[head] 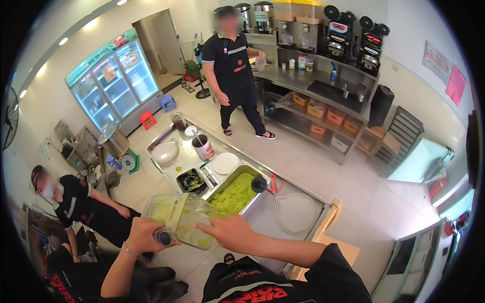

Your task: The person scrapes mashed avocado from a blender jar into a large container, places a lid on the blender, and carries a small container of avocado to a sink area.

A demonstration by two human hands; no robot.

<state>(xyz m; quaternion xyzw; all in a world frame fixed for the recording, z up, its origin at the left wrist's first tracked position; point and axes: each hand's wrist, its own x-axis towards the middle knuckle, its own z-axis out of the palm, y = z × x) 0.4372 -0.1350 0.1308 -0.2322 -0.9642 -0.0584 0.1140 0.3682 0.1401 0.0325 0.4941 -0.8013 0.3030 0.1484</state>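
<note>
My left hand [144, 233] grips the handle of a clear blender jar [163, 206], which is tipped on its side over the near edge of the worktable. Green residue coats the jar's walls. My right hand [229, 231] is at the jar's mouth end, index finger stretched out against or just inside it; the exact contact is unclear, and the palm side is hidden. Just beyond the hands, a rectangular metal pan [248, 166] holds thick green mash [233, 193]. A round black object [259, 184] rests at the pan's right corner.
Red-handled scissors [275, 183] and a round translucent lid [297, 213] lie right of the pan. Left of it are a green-smeared black container [190, 180], a white lid [225, 163] and an open tin [203, 147]. One person [235, 68] stands beyond the table, another [89, 204] at left.
</note>
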